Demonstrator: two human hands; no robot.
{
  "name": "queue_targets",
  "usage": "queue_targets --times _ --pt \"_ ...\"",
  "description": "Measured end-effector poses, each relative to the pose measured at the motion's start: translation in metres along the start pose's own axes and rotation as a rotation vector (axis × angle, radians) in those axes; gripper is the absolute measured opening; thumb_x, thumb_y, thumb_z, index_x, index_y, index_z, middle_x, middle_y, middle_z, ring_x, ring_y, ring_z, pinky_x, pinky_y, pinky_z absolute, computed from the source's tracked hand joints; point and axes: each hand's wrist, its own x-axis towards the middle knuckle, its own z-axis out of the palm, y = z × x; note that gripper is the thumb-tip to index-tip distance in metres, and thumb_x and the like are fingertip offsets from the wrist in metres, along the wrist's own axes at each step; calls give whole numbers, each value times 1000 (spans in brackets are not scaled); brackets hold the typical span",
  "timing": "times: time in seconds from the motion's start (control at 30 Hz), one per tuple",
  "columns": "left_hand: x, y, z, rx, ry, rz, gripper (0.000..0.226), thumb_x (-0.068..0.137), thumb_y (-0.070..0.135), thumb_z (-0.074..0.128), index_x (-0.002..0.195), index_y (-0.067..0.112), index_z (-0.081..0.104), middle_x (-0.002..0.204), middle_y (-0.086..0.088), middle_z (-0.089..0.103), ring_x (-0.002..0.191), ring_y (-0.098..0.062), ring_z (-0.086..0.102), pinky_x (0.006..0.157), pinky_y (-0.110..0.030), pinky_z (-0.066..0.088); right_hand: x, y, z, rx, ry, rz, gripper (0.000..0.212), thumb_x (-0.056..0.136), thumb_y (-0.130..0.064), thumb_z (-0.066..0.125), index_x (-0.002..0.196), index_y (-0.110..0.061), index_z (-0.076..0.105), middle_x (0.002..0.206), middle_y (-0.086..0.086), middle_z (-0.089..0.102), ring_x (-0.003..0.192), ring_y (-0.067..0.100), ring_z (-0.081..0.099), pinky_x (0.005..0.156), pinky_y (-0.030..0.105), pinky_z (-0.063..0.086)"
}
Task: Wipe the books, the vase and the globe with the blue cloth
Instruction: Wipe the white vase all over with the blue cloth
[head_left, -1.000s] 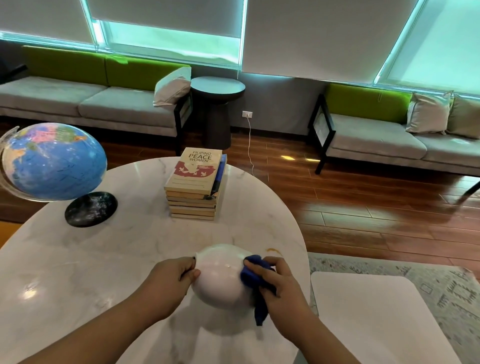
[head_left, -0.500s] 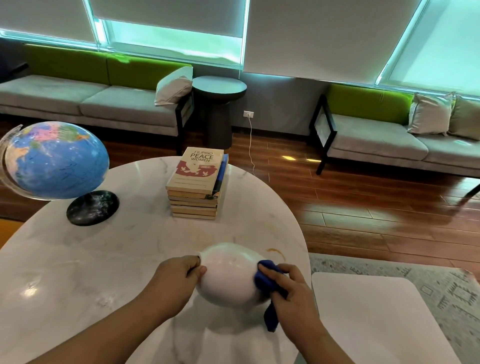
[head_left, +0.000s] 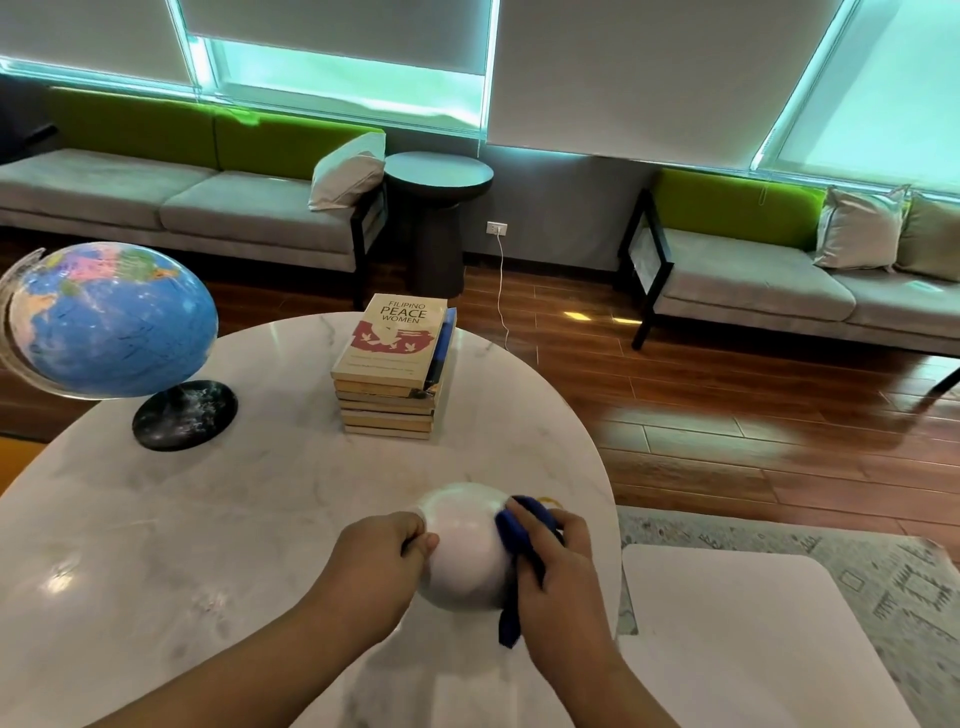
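Since half a second before, the blue cloth (head_left: 514, 535) had slid back up the vase's right flank toward its top. Nearest the camera, the right hand (head_left: 558, 587) had its fingers curled round the bunched cloth and pressed it against the white vase (head_left: 462, 551), a loose tail of fabric hanging below the palm. The left hand (head_left: 379, 566) gripped the vase's left side, fingers and thumb wrapped on what was probably its neck, though the hand hid that part. The vase sat at the near edge of the marble table (head_left: 208, 519). To wipe well, the left hand should turn the vase so the cloth reaches every side, the grip kept firm on the smooth glaze. Farther back stood the stacked books (head_left: 392, 364), and well to their left the globe (head_left: 111, 319).
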Motion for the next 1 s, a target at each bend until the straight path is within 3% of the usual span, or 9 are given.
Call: queue_targets --times 0.13,0.23,0.3,0.47,0.57,0.63,0.77,0.87,1.0 --pt "0 2 -2 21 -7 6 31 98 24 51 66 23 52 66 6 51 60 -8 47 54 -12 35 -3 -5 -7 -76 -120 -119 61 88 -1 56 117 -54 53 123 -32 31 117 -13 34 96 -3 21" --pt "-3 3 -2 20 -13 27 36 97 22 52 62 26 47 61 8 47 57 -7 44 51 -12 34 6 2 -16 -29 -7 -19 57 88 2 53 107 -52 57 119 -21 42 110 -7 44 104 10 30" --pt "-3 5 1 58 -17 49 29 97 24 51 69 24 52 66 8 51 61 -8 48 54 -12 34 8 -4 -12 -80 16 -29 50 91 -4 53 115 -48 56 120 -18 41 111 1 43 106 16 32" --pt "-1 6 0 71 -44 14 17 96 23 53 89 10 61 83 -7 62 75 -18 56 65 -20 41 -1 -21 -11 -272 -197 -247 59 85 -4 53 125 -48 56 119 -40 22 111 -9 29 97 -3 15" --pt "-3 7 0 115 -52 41 14 96 23 53 83 19 52 84 3 58 75 -12 53 65 -16 37 7 -21 -21 -250 -98 -203 50 83 -9 53 120 -43 62 120 -32 35 113 0 40 105 12 30" --pt "-3 8 2 138 -65 66 19 97 21 51 78 20 49 83 3 55 73 -11 50 65 -18 40 13 -30 -21 -332 -49 -192 45 89 -12 54 126 -39 59 127 -21 39 115 7 38 107 19 32" --pt "-4 11 2 116 -86 93 29 96 14 48 69 22 47 71 6 49 65 -6 46 59 -12 37 12 -54 -19 -538 -223 -373 50 93 -16 50 137 -40 46 143 -16 27 120 15 29 108 20 23" --pt "-3 7 2 76 -79 77 31 95 10 47 67 22 45 67 7 46 61 -6 42 56 -14 34 7 -48 -29 -509 -324 -419 51 86 -15 48 129 -42 55 132 -21 34 113 12 34 102 12 24" --pt "-4 10 1 162 -58 120 29 97 15 46 70 25 41 70 8 46 66 -8 47 60 -14 34 16 -34 -31 -423 -122 -329 47 80 -13 54 119 -39 64 122 -24 42 111 8 40 101 19 35"
